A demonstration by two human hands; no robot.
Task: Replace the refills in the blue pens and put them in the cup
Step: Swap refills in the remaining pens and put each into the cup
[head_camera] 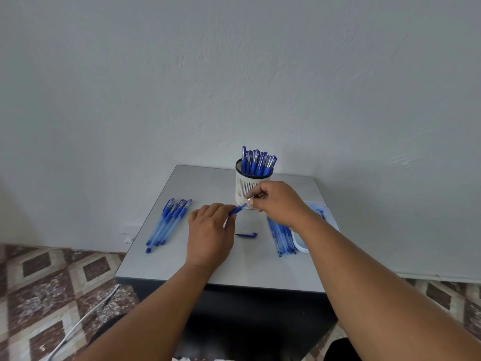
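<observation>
Nearest the person, the table (161,267) carries the work in three lots, and the hands meet over its middle. The left hand (209,230) is curled round the barrel of a blue pen (236,211), which points up and right toward the cup. The right hand (276,201) pinches the pen's far end between thumb and fingertips; whether it is drawing a refill out, pushing one in or turning the tip cannot be told. A loose cap (246,234) lies on the table just below the two hands, so this pen is open and mid-change.

To the left lies a small pile of capped pens (168,222). To the right a row of refills (282,237) lies beside a pale tray (299,244), partly hidden by the right forearm.

Farther back, against the wall, the cup (246,188) already stands well filled with upright capped pens.

As a judgement, the task looks past halfway: most pens are in the cup, one is in hand, and the left pile probably remains to be done.
</observation>
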